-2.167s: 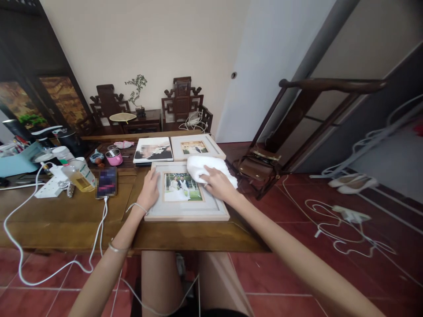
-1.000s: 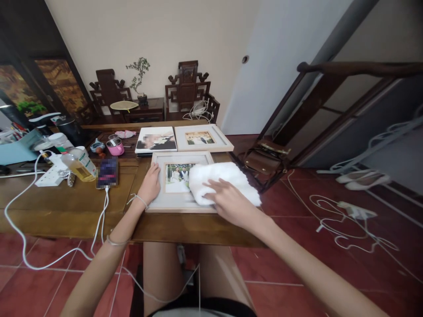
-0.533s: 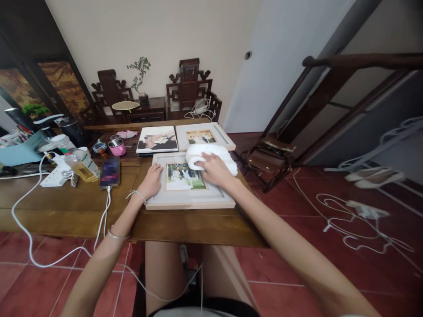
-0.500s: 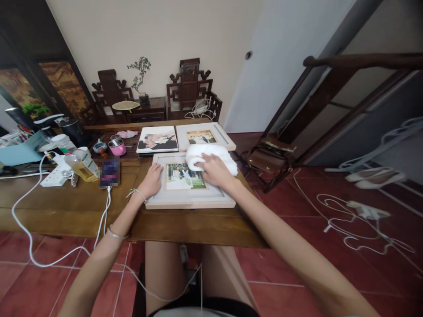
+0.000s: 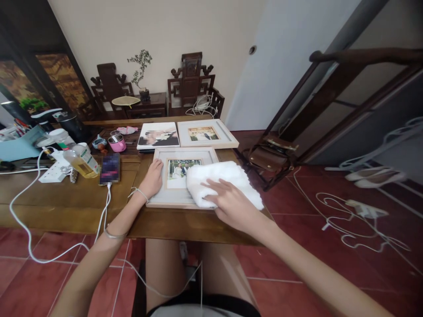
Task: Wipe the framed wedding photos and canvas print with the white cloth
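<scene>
A pale wooden picture frame [image 5: 158,198] with a photo of two people lies flat on the brown table [image 5: 198,226] in front of me. My left hand [image 5: 153,179] grips its left side, thumb and fingers at the edge. Under my right hand [image 5: 233,203] is a folded white towel [image 5: 228,174], pressed on the frame's right part and hanging past its right edge. My right fingers are bent onto the towel. It covers the right portion of the photo.
Behind lie a second frame [image 5: 228,140] and a photo panel [image 5: 158,135]. To the left are a phone [image 5: 109,169] on a cable, a bottle of yellowish liquid [image 5: 81,163], a power strip [image 5: 54,171] and a pink cup [image 5: 117,143]. A chair with a brown bag [image 5: 269,157] stands right.
My right hand has brought the towel toward me and to the right, from the frame's upper right to its lower right. My left hand stays on the left edge.
</scene>
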Available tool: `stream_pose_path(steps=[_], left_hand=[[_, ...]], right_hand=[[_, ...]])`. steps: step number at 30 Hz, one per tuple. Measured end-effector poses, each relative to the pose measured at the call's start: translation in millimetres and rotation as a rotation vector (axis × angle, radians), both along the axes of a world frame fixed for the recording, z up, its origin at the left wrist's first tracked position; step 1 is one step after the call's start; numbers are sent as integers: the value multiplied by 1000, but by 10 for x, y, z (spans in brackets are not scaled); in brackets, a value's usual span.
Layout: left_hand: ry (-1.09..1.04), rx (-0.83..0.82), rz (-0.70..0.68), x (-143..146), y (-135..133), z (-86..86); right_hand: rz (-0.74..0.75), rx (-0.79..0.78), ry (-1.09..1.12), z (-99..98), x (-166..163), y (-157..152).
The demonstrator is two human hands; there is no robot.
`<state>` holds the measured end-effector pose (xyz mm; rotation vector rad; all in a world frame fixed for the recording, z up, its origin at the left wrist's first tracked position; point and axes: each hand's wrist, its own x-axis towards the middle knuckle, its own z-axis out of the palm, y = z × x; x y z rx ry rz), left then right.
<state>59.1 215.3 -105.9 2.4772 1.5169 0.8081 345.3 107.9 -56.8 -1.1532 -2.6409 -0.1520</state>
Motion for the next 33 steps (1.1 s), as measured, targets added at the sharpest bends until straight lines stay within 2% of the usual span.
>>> stream_pose_path(steps=[3,6,9,11,13,15,22,25,28,33], left_hand=[[-6,0,15,9,-52,21],[-21,-4,18,12,-92,27],[-40,-5,16,10,-98,4],[-53,10,18,6,-89,-21],[-68,25,22,5,-79,-44],[-77,22,22,6,-73,-58],[-50,25,20,16,-64,-54],[-27,21,7,16,-60,-45],[5,36,-12,10,-57,-42],[22,74,-21,-17,-44,-63]], right_hand=[[-79,8,13,-49,26,219],[-157,21,3,-31,-10,665],[-180,70,-36,13,-99,1057],[-174,90,-67,26,-155,1170],[-146,78,-102,25,-179,1134],[-93,47,-131,29,-163,955],[39,-78,-107,251,-38,-142],[33,-107,-70,270,-52,-345],[-53,-121,-50,167,-75,-164],[-226,-31,-10,81,-97,713]])
